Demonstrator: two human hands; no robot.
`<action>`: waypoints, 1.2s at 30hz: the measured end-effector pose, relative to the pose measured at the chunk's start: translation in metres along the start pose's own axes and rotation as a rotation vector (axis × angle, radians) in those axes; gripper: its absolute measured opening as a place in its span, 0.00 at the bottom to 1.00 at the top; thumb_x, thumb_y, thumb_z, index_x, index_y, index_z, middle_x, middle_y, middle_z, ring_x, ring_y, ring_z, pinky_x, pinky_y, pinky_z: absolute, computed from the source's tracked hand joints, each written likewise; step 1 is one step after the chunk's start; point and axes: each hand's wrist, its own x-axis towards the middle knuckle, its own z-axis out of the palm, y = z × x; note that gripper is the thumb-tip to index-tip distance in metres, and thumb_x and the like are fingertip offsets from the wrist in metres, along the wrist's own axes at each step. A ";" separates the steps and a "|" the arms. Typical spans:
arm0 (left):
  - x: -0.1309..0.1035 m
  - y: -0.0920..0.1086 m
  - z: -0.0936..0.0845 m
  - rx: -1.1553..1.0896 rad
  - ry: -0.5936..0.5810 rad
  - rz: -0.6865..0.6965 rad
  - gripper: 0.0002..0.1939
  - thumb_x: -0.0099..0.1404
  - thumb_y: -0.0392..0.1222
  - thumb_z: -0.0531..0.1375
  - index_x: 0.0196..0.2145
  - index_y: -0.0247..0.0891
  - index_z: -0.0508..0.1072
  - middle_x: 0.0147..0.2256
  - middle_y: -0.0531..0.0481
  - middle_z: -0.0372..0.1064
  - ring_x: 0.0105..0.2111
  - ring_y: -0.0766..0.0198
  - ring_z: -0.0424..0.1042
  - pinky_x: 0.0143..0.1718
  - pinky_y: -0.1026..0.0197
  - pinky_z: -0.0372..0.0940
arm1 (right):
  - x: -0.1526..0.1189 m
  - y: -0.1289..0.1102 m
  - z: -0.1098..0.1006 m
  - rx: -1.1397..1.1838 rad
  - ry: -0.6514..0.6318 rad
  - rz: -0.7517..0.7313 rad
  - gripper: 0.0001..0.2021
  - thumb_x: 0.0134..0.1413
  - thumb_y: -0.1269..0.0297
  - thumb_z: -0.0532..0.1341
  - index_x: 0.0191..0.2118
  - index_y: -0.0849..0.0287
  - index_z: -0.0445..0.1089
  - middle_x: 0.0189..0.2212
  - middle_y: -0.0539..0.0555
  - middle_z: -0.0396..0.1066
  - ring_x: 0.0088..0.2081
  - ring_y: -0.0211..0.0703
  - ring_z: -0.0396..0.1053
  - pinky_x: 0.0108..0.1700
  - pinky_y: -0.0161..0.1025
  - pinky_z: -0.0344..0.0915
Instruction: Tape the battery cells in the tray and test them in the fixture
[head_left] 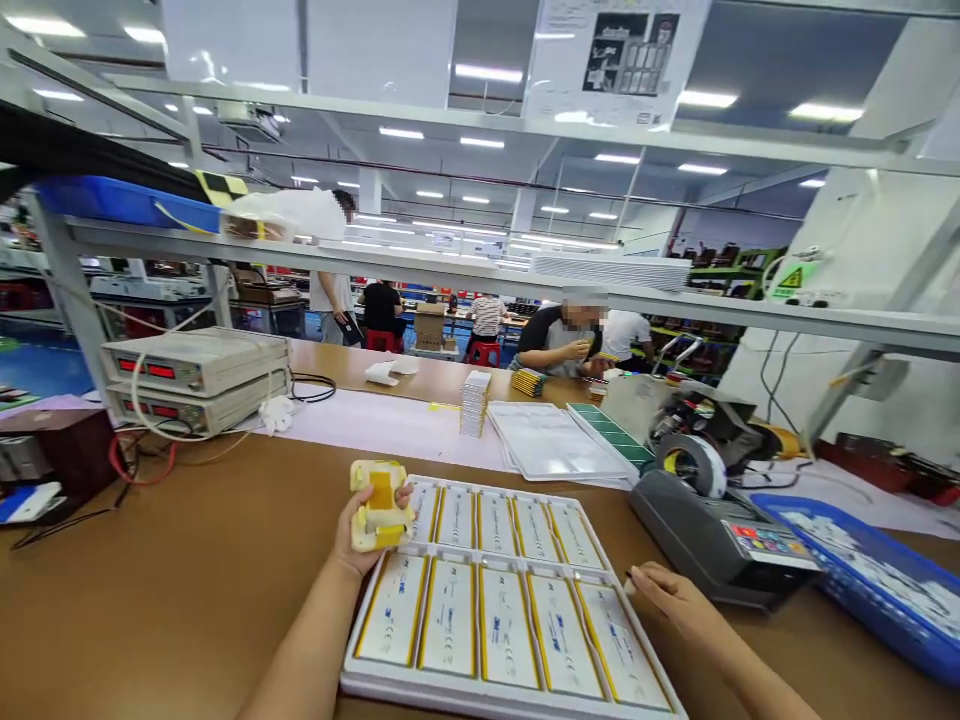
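Note:
My left hand (353, 530) is closed around a pale yellow plastic block (365, 468) with cut-outs and amber patches, raised over the top left corner of a white tray (469, 690). In the tray lie flat white battery packs (504, 625) with yellow edges and blue and black print, set in two rows. By the tray's right rim, my right hand (667, 592) has thumb and forefinger pinched together. A small dark tip shows at those fingertips, too small to name.
A grey tape dispenser (720, 545) and a blue basket of small white pieces (885, 590) stand on the right. Stacked instruments (195, 365) are at the left. Behind the tray are white trays (559, 440) and a stack of packs (474, 403). A co-worker (559, 340) sits opposite.

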 end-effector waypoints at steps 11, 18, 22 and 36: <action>0.007 0.001 0.010 0.088 0.030 0.022 0.22 0.54 0.38 0.50 0.47 0.30 0.63 0.41 0.34 0.68 0.42 0.49 0.67 0.43 0.41 0.61 | 0.014 0.014 0.011 -0.086 0.041 -0.101 0.18 0.46 0.48 0.53 0.22 0.59 0.63 0.21 0.50 0.61 0.26 0.40 0.58 0.30 0.36 0.57; 0.020 -0.002 0.023 0.206 0.126 0.048 0.29 0.48 0.40 0.53 0.50 0.30 0.61 0.41 0.32 0.68 0.42 0.47 0.67 0.40 0.43 0.64 | 0.051 0.006 -0.025 -0.335 -0.317 -0.156 0.14 0.39 0.54 0.61 0.26 0.62 0.67 0.23 0.48 0.63 0.26 0.35 0.58 0.29 0.32 0.54; 0.021 -0.004 0.026 0.285 0.149 0.064 0.31 0.47 0.42 0.54 0.50 0.28 0.61 0.41 0.32 0.68 0.48 0.46 0.62 0.43 0.42 0.60 | 0.060 0.000 -0.027 -0.332 -0.549 -0.196 0.15 0.35 0.53 0.63 0.25 0.62 0.68 0.23 0.47 0.63 0.26 0.34 0.58 0.28 0.31 0.53; 0.024 -0.004 0.021 0.305 0.117 0.045 0.29 0.48 0.42 0.53 0.50 0.33 0.61 0.42 0.35 0.67 0.50 0.47 0.59 0.46 0.40 0.56 | 0.052 -0.006 -0.026 -0.398 -0.688 -0.208 0.16 0.33 0.52 0.65 0.22 0.61 0.66 0.21 0.46 0.63 0.24 0.33 0.57 0.26 0.30 0.50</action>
